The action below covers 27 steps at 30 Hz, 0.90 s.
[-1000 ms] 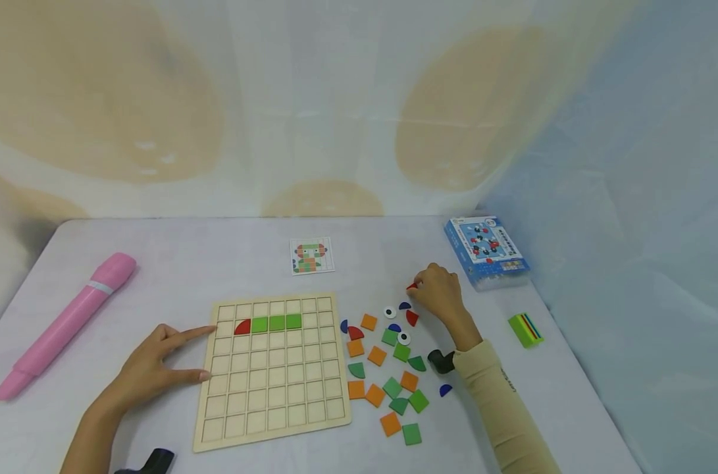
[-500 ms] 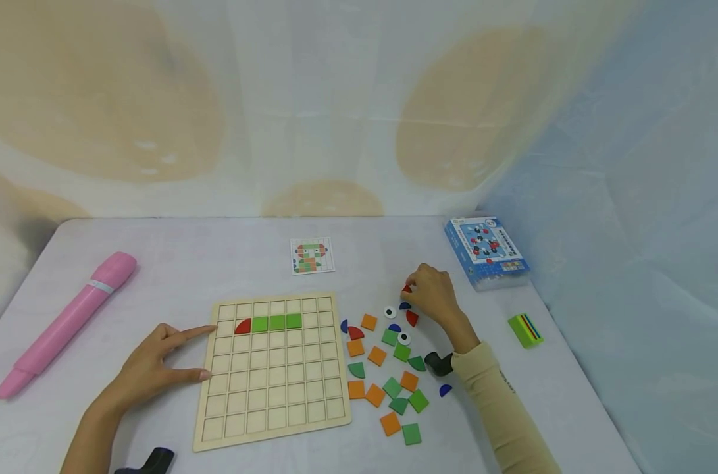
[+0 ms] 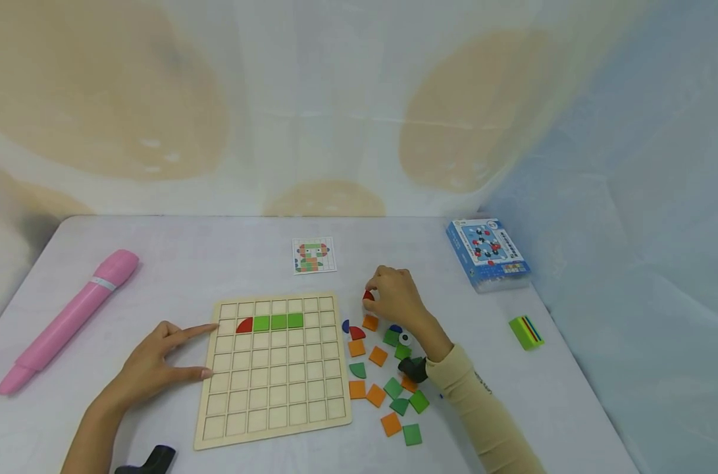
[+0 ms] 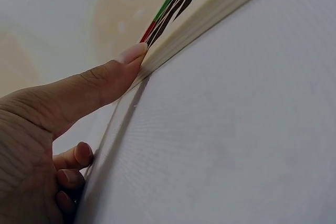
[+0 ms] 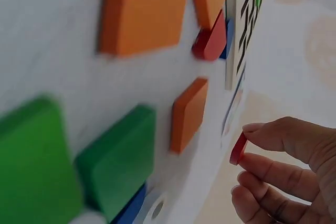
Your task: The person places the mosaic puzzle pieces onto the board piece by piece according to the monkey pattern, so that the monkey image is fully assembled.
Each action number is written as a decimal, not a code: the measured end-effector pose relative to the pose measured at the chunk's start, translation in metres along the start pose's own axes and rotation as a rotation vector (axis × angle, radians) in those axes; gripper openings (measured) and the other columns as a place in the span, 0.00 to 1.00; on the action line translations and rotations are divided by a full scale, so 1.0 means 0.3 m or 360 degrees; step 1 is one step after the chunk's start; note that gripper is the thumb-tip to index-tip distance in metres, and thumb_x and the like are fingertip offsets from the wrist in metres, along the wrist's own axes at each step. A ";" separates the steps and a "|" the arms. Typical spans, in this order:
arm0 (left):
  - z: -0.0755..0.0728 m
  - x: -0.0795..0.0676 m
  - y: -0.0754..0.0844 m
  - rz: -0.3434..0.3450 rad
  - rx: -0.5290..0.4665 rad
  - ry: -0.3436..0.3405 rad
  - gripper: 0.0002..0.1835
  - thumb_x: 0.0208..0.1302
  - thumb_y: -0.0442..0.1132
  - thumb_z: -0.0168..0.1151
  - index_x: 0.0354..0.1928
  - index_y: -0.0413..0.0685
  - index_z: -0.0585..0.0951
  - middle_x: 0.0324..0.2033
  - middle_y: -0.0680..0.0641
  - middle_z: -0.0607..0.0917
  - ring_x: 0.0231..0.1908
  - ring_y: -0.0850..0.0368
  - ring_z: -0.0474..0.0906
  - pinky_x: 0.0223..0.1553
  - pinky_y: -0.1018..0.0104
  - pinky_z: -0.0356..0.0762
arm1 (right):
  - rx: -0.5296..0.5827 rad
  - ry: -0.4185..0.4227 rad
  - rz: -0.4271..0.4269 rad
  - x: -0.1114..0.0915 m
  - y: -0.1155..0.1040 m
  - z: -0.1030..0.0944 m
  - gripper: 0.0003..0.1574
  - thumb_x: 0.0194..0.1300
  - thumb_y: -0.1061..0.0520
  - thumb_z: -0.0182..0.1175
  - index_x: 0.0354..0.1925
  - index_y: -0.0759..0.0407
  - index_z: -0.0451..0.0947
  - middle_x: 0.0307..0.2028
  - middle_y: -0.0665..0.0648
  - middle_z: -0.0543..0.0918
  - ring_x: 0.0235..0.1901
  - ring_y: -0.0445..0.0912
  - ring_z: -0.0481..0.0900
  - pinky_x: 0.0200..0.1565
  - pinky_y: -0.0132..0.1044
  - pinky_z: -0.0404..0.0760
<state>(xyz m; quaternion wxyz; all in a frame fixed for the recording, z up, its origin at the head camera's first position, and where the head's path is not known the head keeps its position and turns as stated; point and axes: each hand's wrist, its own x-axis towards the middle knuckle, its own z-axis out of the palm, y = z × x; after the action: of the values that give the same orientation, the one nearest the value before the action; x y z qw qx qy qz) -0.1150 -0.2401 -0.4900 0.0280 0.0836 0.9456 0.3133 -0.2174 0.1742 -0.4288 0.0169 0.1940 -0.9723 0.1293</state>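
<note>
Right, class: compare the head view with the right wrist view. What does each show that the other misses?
Only the head view shows the left hand touching the wooden board's left edge, the pink pen, pattern card and blue box. Only the right wrist view shows, close up, how thin the red piece is, edge-on between thumb and fingertip. Both show the right hand pinching that red piece above loose orange and green tiles.

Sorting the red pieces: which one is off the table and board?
The red piece pinched in the right hand; one red lies in the board, another among the loose pieces.
</note>
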 end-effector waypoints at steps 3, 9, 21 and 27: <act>-0.001 0.000 0.002 -0.0005 0.0000 -0.0003 0.43 0.42 0.60 0.79 0.65 0.61 0.77 0.35 0.48 0.66 0.34 0.57 0.61 0.35 0.66 0.58 | 0.0010 -0.0044 -0.0050 0.008 -0.045 0.003 0.13 0.56 0.53 0.73 0.38 0.59 0.89 0.36 0.55 0.82 0.38 0.47 0.78 0.59 0.54 0.70; -0.002 0.000 0.006 -0.0030 -0.0006 -0.0017 0.43 0.42 0.60 0.79 0.65 0.61 0.77 0.35 0.47 0.66 0.34 0.56 0.62 0.35 0.65 0.58 | -0.0055 -0.0072 -0.0245 0.023 -0.126 0.034 0.13 0.57 0.50 0.72 0.40 0.56 0.89 0.36 0.52 0.82 0.38 0.45 0.78 0.58 0.52 0.70; 0.004 0.003 0.006 -0.0023 -0.0014 -0.0012 0.43 0.42 0.60 0.79 0.64 0.60 0.78 0.35 0.48 0.66 0.34 0.56 0.61 0.35 0.65 0.58 | -0.0187 -0.0166 -0.0463 0.055 -0.245 0.096 0.10 0.61 0.49 0.67 0.39 0.48 0.89 0.37 0.48 0.82 0.40 0.42 0.79 0.59 0.49 0.71; 0.001 0.000 0.005 -0.0021 -0.0010 -0.0003 0.43 0.42 0.60 0.79 0.64 0.60 0.78 0.35 0.48 0.66 0.34 0.56 0.61 0.35 0.65 0.57 | -0.0182 -0.0206 -0.0484 0.067 -0.260 0.107 0.11 0.61 0.49 0.67 0.42 0.48 0.89 0.40 0.48 0.82 0.42 0.42 0.80 0.60 0.49 0.70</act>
<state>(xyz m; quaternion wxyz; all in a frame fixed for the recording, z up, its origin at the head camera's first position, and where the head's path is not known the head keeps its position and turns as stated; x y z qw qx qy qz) -0.1148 -0.2387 -0.4895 0.0312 0.0775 0.9450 0.3161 -0.2056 0.0889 -0.4392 -0.0154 0.3454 -0.9366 0.0571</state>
